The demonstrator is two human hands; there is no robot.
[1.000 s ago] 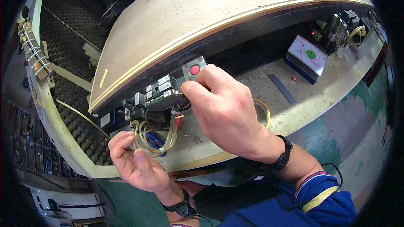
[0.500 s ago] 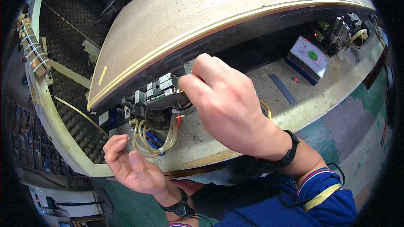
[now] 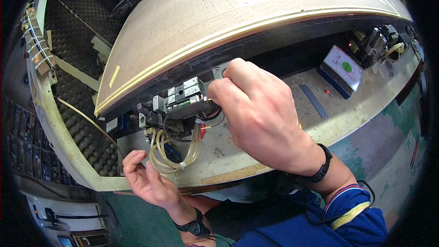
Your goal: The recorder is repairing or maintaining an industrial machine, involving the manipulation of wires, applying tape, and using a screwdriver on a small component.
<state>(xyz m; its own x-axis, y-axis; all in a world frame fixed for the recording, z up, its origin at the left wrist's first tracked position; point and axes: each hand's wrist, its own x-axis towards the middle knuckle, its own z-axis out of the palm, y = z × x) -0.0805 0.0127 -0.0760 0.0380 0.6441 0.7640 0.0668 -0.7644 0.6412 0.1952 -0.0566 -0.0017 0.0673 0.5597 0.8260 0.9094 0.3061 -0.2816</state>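
Observation:
My right hand (image 3: 263, 105) is closed at the right end of a grey valve-like assembly (image 3: 186, 97) with silver blocks. Its thumb and forefinger press together beside a metal bracket (image 3: 220, 71) with a hole; what they grip is hidden. A loop of clear yellowish tubing (image 3: 176, 158), bound with a tie, hangs below the assembly, with dark cables (image 3: 215, 115) close by. Left of the tubing, my left hand (image 3: 153, 185) is raised palm up, its fingers slightly curled, apart and holding nothing.
A large perforated board (image 3: 228, 23) overhangs the narrow bench ledge (image 3: 256, 169). On the right lie a flat dark strip (image 3: 314, 101), a small red-tipped piece (image 3: 329, 93) and a blue box (image 3: 340, 71) with a shiny lid. More fittings (image 3: 379, 45) stand beyond.
The whole view has shifted slightly, so most things appear farther right. My right hand stays closed at the assembly's end; my left hand stays raised beside the tubing.

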